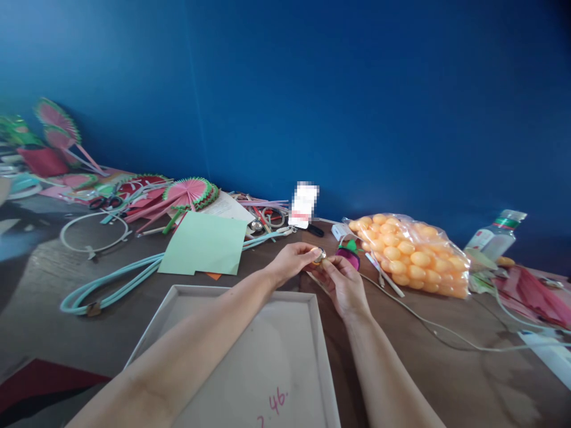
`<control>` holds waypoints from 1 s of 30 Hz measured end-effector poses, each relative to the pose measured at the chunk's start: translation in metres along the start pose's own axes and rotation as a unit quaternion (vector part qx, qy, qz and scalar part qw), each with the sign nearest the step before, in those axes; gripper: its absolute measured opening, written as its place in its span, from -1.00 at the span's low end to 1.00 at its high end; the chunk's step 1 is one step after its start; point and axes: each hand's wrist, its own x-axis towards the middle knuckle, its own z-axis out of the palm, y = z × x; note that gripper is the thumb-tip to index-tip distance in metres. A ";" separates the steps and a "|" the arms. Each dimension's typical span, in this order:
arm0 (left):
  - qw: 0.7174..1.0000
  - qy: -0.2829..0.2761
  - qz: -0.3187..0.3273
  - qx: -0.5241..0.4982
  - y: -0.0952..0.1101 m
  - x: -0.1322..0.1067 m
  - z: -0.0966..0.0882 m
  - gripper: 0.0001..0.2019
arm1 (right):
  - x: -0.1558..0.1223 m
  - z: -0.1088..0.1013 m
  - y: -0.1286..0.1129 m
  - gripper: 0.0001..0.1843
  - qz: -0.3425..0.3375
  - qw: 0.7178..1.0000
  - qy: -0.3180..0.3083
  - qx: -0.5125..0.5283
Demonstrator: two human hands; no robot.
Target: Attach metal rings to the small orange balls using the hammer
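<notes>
My left hand (297, 260) and my right hand (342, 285) meet above the far right corner of a shallow grey-white box lid (263, 362). Between their fingertips is a small shiny round metal piece (319, 255), silver with a golden edge. Its exact kind is too small to make out. The left thumb and fingers pinch it, and the right fingers close on its near side. Just behind the right hand lies a purple thing with a green top (348, 254).
A bag of orange balls (410, 255) lies to the right, with a white cable (428, 321) in front. A bottle (495, 235) leans beyond it. On the left are light green paper (203, 242), blue tubing (120, 282), a hoop (93, 232) and paper fans (190, 193). A blue wall stands behind.
</notes>
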 end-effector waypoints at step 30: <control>0.993 -0.029 -0.027 -0.110 -0.003 0.002 0.001 -0.61 | -0.001 0.001 -0.002 -0.70 0.020 1.000 -0.012 0.008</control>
